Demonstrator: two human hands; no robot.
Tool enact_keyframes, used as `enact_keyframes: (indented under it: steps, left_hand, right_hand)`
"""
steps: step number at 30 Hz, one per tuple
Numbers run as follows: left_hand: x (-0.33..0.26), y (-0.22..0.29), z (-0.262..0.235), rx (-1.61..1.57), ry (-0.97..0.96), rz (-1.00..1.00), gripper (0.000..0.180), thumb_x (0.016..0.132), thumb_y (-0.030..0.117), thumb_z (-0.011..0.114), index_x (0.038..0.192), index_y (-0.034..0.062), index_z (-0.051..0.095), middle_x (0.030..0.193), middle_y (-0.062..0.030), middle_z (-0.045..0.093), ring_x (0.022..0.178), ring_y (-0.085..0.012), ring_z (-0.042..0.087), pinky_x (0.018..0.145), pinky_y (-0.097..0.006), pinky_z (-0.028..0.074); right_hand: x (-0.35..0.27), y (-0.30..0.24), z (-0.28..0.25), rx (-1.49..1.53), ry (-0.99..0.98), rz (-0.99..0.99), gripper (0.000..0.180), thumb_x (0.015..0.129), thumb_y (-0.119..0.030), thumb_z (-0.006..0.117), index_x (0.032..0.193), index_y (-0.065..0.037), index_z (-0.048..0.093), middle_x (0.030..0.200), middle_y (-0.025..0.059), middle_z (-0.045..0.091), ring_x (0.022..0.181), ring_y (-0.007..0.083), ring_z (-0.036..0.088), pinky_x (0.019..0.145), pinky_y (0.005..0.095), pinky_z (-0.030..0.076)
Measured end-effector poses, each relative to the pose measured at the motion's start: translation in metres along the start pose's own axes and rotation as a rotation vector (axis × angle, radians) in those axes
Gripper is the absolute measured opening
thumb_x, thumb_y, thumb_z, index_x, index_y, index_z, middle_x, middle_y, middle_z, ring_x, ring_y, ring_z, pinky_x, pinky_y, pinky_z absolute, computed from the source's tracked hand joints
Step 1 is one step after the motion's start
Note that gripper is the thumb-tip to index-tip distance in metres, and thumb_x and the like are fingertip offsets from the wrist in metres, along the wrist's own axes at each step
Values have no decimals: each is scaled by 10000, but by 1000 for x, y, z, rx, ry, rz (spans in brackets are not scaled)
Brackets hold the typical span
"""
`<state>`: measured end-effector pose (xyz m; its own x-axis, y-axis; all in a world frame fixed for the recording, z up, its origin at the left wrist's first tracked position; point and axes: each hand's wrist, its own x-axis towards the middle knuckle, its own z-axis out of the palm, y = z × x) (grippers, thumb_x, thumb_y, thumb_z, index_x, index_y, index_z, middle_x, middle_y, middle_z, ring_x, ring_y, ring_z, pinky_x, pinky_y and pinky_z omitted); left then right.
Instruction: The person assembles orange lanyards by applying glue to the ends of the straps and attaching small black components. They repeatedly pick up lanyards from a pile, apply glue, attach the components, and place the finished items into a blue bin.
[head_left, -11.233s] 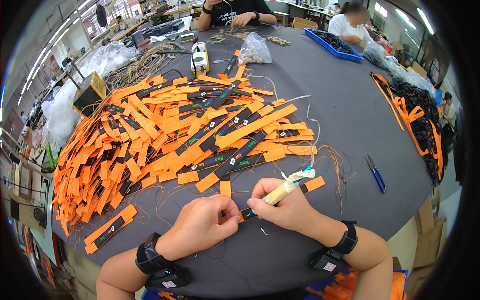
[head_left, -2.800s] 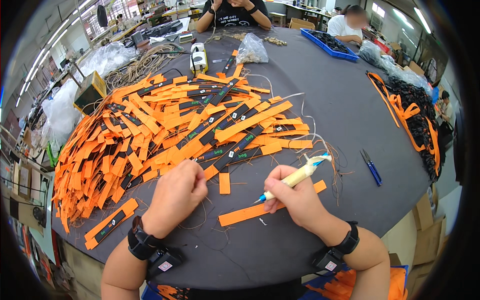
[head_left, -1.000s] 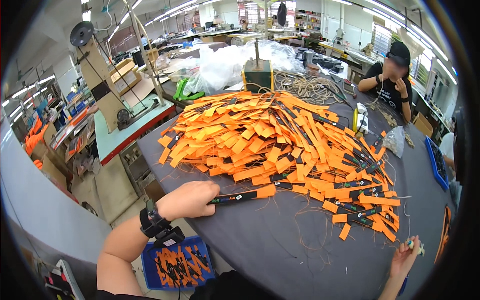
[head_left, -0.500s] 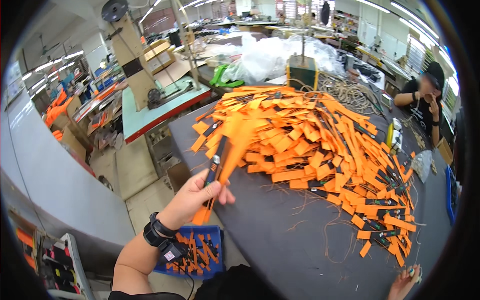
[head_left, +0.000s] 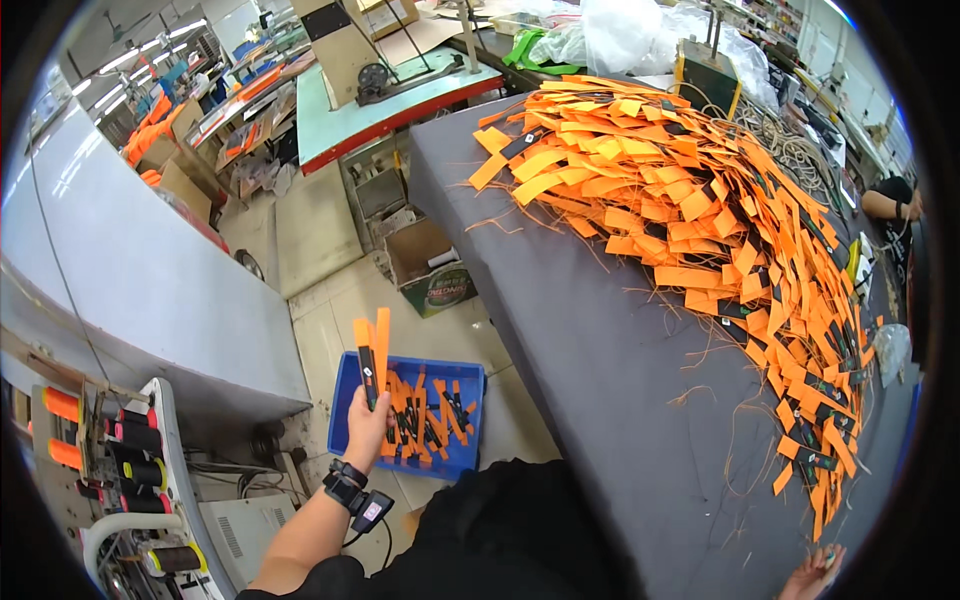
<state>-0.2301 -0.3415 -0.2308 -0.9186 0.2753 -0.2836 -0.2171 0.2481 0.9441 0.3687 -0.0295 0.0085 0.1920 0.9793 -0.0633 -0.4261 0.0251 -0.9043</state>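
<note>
My left hand (head_left: 366, 432) is closed around a couple of orange strips (head_left: 382, 345) with a black label section. It holds them upright over a blue plastic bin (head_left: 478, 420), in which more orange and black strips (head_left: 425, 415) lie loosely. A large heap of similar orange strips (head_left: 700, 210) with black labels and loose threads covers much of the grey table (head_left: 560, 300). At the lower right edge, my right hand (head_left: 812, 575) is partly cut off. Its fingers curl around something small that I cannot make out, near the heap's lower end.
Beside the table an open cardboard box (head_left: 430, 275) stands on the floor. Thread spools (head_left: 140, 470) sit on a machine at the lower left. A machine on a green-topped stand (head_left: 410, 95) rises behind. Coiled rope (head_left: 790, 140) lies beyond the heap; another person's arm (head_left: 890, 205) shows at far right.
My left hand has moved with the strips from the table's edge down and left to above the blue bin. The view has turned left and down. My right hand stays at the lower right.
</note>
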Motion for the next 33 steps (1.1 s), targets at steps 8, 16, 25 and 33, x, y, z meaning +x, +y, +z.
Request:
enact_keyframes:
  steps: [8,16,25,33]
  left_hand:
    - [79,-154,-94,105,252,-384,548,920,366,652,1305,13,487,1007,-139,612,848,-273,623,689,-362,529]
    - [60,-18,-78,-193,174,-193,231,973,192,567,1182,94,576,838,2,541,631,-85,499,530,-245,407]
    - [-84,277,65,377,-534,754,449,835,43,566,1278,-34,555,1276,-136,572,1221,-234,525,1043,-353,387]
    - [-172,384,270,643,-1585,1565,341,835,117,712,1167,56,669,1198,-143,627,1090,-345,583,944,-424,474]
  right_hand:
    - [-3,6,19,77,-53,19,223,957,-163,611,755,-85,554,714,38,555,623,169,443,618,294,394]
    - [28,16,-22,56,-45,-75,154,1013,-222,561,908,-110,548,741,-14,505,592,86,427,498,221,365]
    - [-5,22,7,124,22,-45,177,1004,-277,579,982,-102,583,715,-9,520,569,110,474,479,250,401]
    - [-30,-9,10,205,59,-142,238,1002,-290,563,845,-113,533,631,0,500,542,142,518,496,255,402]
